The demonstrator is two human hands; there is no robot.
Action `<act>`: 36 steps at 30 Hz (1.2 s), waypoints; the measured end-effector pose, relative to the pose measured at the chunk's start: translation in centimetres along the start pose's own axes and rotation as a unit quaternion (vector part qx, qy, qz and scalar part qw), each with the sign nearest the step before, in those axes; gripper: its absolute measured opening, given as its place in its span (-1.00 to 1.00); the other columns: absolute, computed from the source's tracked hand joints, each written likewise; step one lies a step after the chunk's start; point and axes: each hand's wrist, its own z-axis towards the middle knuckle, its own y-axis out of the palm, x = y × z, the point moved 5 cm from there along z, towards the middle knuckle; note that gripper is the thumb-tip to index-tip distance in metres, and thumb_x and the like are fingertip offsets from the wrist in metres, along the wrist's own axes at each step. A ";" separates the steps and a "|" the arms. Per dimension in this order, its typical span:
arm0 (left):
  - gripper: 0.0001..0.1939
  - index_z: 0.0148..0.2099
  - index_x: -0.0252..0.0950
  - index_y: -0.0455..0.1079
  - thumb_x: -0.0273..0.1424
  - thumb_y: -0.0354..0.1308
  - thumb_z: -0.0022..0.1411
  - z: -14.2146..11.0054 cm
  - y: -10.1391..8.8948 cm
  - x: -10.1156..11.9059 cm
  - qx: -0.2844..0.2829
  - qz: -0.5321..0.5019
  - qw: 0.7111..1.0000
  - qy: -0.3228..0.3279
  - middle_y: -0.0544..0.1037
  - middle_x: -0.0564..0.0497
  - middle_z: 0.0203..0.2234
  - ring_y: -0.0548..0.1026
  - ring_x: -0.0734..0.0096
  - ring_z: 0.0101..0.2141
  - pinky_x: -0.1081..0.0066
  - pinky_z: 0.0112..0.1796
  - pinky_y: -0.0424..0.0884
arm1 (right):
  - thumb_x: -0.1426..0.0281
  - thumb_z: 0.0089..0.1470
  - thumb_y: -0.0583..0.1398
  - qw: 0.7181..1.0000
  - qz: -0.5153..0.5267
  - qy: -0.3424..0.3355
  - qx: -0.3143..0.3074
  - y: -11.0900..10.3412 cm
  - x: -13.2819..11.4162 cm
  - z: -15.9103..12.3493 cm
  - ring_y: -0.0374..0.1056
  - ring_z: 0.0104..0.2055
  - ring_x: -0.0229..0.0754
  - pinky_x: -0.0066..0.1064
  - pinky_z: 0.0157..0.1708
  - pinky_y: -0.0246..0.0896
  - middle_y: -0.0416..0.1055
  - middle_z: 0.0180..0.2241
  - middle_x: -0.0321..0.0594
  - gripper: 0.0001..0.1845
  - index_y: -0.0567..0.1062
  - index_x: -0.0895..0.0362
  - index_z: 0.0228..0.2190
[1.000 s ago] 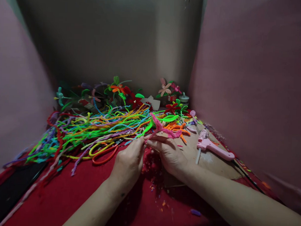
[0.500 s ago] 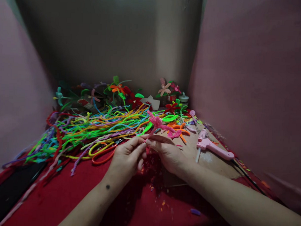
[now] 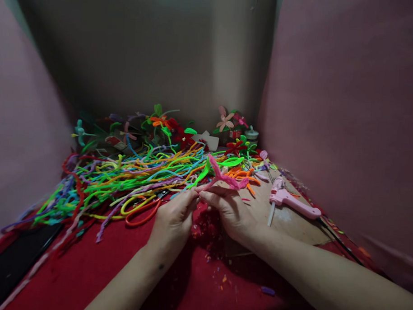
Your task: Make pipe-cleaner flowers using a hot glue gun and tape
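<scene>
A pink pipe cleaner flower (image 3: 222,175) sticks up from between my two hands, its petals spread up and to the right. My left hand (image 3: 175,212) pinches the lower end of it between thumb and fingers. Right beside it, my right hand (image 3: 228,207) is closed on the same pink piece, thumb nearly meeting the left thumb. The fingertips hide the bottom of the stem. Behind the hands lie green pipe cleaner leaves (image 3: 232,162) and orange petals (image 3: 241,174).
Many coloured pipe cleaners (image 3: 152,166) cover the left and middle. Red-handled scissors (image 3: 144,216) lie left of my hands. A pink glue gun (image 3: 294,204) rests on cardboard (image 3: 305,231) at right. A black flat object (image 3: 20,252) is at far left. Finished flowers (image 3: 225,120) stand behind.
The pink flower has turned in my fingers, so its petals now spread in a forked shape. My left hand has turned slightly and its fingers are drawn closer to the thumb.
</scene>
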 end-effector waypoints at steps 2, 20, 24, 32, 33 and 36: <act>-0.88 -0.32 -0.23 0.41 -0.40 0.05 0.18 0.0 0.1 -0.5 -0.014 -0.053 0.997 -0.059 0.44 0.10 -0.60 0.36 0.50 -0.59 0.52 -0.51 0.30 | 0.34 -0.09 0.27 1.000 -0.009 0.007 -0.004 0.2 -0.2 -0.1 0.33 -0.32 -0.18 -0.32 -0.18 0.18 0.46 -0.48 -0.32 -0.88 0.59 0.09 -0.45; -0.74 -0.47 -0.34 0.36 -0.28 0.11 0.18 -0.7 1.3 -1.1 -0.167 -0.399 0.855 -0.287 0.33 0.13 -0.86 0.22 0.61 -0.87 0.64 -0.82 0.14 | 0.26 -0.09 0.27 0.995 0.046 0.052 -0.079 1.3 -0.8 -0.4 0.34 -0.41 -0.23 -0.31 -0.14 0.18 0.41 -0.58 -0.35 -0.74 0.60 0.09 -0.31; -0.77 -0.47 -0.36 0.38 -0.29 0.17 0.12 -0.6 1.3 -0.6 -0.164 -0.435 0.839 -0.283 0.41 0.10 -0.75 0.25 0.61 -0.86 0.61 -0.85 0.17 | 0.33 -0.10 0.27 0.988 0.101 0.056 -0.106 1.5 -0.7 -0.3 0.33 -0.49 -0.27 -0.31 -0.19 0.21 0.42 -0.59 -0.36 -0.76 0.59 0.08 -0.30; -0.86 -0.31 -0.34 0.41 -0.35 0.15 0.12 0.1 0.8 0.0 -0.112 -0.281 0.927 -0.220 0.46 0.10 -0.65 0.40 0.57 -0.69 0.56 -0.59 0.33 | 0.28 -0.02 0.21 0.986 0.106 0.069 -0.111 1.2 0.0 -0.2 0.27 -0.63 -0.30 -0.45 -0.57 0.16 0.38 -0.63 -0.35 -0.76 0.56 0.14 -0.31; -0.87 -0.33 -0.33 0.39 -0.36 0.16 0.10 0.1 0.7 0.0 -0.097 -0.257 0.937 -0.214 0.44 0.12 -0.66 0.38 0.57 -0.68 0.56 -0.59 0.33 | 0.30 -0.04 0.22 0.988 0.110 0.068 -0.088 1.0 0.1 -0.2 0.30 -0.59 -0.29 -0.44 -0.53 0.19 0.41 -0.59 -0.33 -0.78 0.57 0.14 -0.33; -0.89 -0.40 -0.32 0.35 -0.38 0.17 0.08 0.1 0.6 -0.1 -0.056 -0.226 0.950 -0.210 0.38 0.17 -0.70 0.33 0.60 -0.70 0.58 -0.63 0.28 | 0.32 -0.10 0.27 0.994 0.088 0.053 -0.031 0.4 0.3 0.1 0.36 -0.43 -0.25 -0.40 -0.32 0.24 0.47 -0.47 -0.29 -0.81 0.59 0.13 -0.38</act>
